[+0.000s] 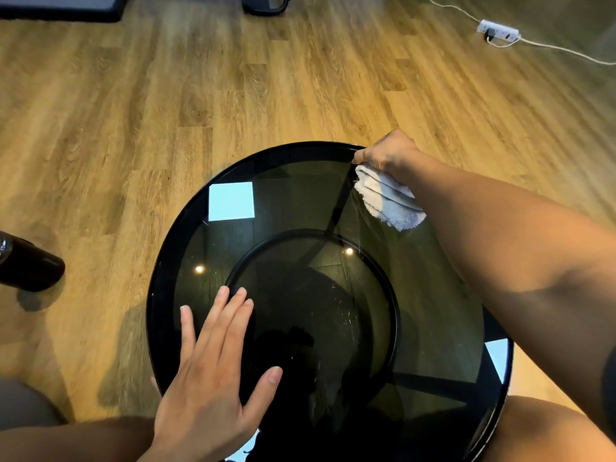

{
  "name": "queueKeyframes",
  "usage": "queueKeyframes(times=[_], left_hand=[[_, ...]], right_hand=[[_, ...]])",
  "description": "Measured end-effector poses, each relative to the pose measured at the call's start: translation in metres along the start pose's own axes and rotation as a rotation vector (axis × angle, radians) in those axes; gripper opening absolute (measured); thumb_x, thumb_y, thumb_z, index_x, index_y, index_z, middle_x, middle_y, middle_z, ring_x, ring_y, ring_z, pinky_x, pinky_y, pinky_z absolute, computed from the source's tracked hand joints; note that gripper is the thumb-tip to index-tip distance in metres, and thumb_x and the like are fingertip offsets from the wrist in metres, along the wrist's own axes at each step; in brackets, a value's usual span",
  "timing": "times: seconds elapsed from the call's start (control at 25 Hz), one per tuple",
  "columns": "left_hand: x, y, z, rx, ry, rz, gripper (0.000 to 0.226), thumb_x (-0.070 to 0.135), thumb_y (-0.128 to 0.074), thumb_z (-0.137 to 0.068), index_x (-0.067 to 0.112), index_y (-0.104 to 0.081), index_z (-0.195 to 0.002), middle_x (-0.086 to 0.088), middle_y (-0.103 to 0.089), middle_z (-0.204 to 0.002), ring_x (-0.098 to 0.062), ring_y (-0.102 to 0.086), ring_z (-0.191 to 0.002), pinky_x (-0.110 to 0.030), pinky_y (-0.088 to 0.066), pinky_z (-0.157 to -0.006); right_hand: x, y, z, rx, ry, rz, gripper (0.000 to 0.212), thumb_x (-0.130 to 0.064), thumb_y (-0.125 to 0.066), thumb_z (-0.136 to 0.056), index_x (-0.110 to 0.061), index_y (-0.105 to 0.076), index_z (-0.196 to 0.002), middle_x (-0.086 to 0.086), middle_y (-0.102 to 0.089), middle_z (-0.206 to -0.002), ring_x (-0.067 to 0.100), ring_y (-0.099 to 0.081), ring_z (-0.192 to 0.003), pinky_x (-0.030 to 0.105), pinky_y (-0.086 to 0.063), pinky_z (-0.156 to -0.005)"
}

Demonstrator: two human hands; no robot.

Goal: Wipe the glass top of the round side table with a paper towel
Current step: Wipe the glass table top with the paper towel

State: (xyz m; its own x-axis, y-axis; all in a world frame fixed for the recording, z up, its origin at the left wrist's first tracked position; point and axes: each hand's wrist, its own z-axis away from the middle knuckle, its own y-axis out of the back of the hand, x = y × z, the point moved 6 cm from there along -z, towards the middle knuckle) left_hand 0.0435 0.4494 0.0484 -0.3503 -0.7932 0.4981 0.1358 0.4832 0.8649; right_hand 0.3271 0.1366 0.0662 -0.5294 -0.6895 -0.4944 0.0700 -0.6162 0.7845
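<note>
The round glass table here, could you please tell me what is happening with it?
A person is wiping the glass top with a bunched white paper towel. Their right hand grips the towel at the far right rim, while the left hand rests flat on the near left of the glass, fingers straight.

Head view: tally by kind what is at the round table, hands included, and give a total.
hands: 2, left hand and right hand
paper towel: 1
round side table: 1
Total: 4
</note>
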Motion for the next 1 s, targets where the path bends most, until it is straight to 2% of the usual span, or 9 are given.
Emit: queueKeyframes(times=[0.12,0.24,0.56,0.72,0.84,0.92,1.0], left_hand=[[0.0009,0.0005,0.0003,-0.01,0.003,0.004,0.077,0.064,-0.029,-0.096,0.007,-0.033,-0.149,-0.003,-0.031,-0.16,-0.019,-0.014,-0.153,-0.053,0.001,-0.122],[-0.0012,0.0001,-0.0003,-0.006,0.007,0.001,0.077,0.063,-0.031,-0.095,0.008,-0.033,-0.149,-0.003,-0.03,-0.161,-0.019,-0.013,-0.154,-0.052,0.002,-0.123],[-0.0006,-0.0002,0.0002,0.004,0.001,-0.006,0.078,0.062,-0.033,-0.095,0.007,-0.033,-0.15,-0.003,-0.03,-0.161,-0.02,-0.014,-0.153,-0.052,0.001,-0.123],[0.0009,0.0008,0.0004,0.007,0.003,-0.003,0.076,0.058,-0.039,-0.093,0.008,-0.032,-0.15,-0.003,-0.03,-0.161,-0.02,-0.014,-0.153,-0.056,-0.002,-0.122],[0.0005,-0.0001,0.0007,0.006,0.007,-0.009,0.076,0.057,-0.04,-0.093,0.009,-0.031,-0.151,-0.002,-0.029,-0.161,-0.02,-0.013,-0.153,-0.058,-0.004,-0.121],[0.0006,-0.0002,0.0017,0.0,0.006,-0.006,0.076,0.058,-0.039,-0.093,0.009,-0.031,-0.151,-0.002,-0.029,-0.161,-0.02,-0.013,-0.154,-0.058,-0.004,-0.121],[0.0002,-0.0002,0.0011,-0.009,0.013,-0.014,0.076,0.06,-0.036,-0.094,0.009,-0.031,-0.151,-0.001,-0.028,-0.162,-0.019,-0.012,-0.154,-0.057,-0.002,-0.122]], right_hand=[[-0.0012,0.0019,0.0012,-0.005,-0.016,0.004,0.052,-0.048,-0.086,-0.066,-0.017,-0.044,-0.065,0.005,-0.052,-0.061,0.019,-0.043,-0.044,0.025,-0.041,-0.049],[-0.0017,0.0003,0.0025,-0.011,-0.029,0.004,0.047,-0.046,-0.085,-0.067,-0.015,-0.05,-0.065,0.005,-0.052,-0.057,0.019,-0.044,-0.045,0.028,-0.043,-0.053],[-0.0047,-0.0012,0.0054,-0.036,-0.061,-0.004,0.043,-0.037,-0.084,-0.07,-0.013,-0.049,-0.066,0.004,-0.046,-0.057,0.017,-0.037,-0.042,0.026,-0.035,-0.042],[-0.0039,-0.0003,0.0045,-0.006,-0.052,0.0,0.044,-0.036,-0.083,-0.072,-0.011,-0.047,-0.067,0.004,-0.046,-0.063,0.017,-0.04,-0.05,0.03,-0.043,-0.053],[-0.0024,-0.002,0.002,-0.003,-0.07,-0.04,0.045,-0.038,-0.085,-0.07,-0.013,-0.048,-0.067,0.004,-0.045,-0.057,0.016,-0.037,-0.042,0.027,-0.037,-0.044],[-0.0007,-0.0048,0.0016,-0.011,-0.069,-0.032,0.047,-0.041,-0.087,-0.066,-0.012,-0.051,-0.071,0.006,-0.051,-0.059,0.018,-0.042,-0.041,0.028,-0.04,-0.044],[0.0002,-0.0045,0.0071,-0.016,-0.065,-0.092,0.055,-0.048,-0.089,-0.061,-0.009,-0.06,-0.087,0.009,-0.061,-0.075,0.021,-0.054,-0.053,0.031,-0.049,-0.053]])
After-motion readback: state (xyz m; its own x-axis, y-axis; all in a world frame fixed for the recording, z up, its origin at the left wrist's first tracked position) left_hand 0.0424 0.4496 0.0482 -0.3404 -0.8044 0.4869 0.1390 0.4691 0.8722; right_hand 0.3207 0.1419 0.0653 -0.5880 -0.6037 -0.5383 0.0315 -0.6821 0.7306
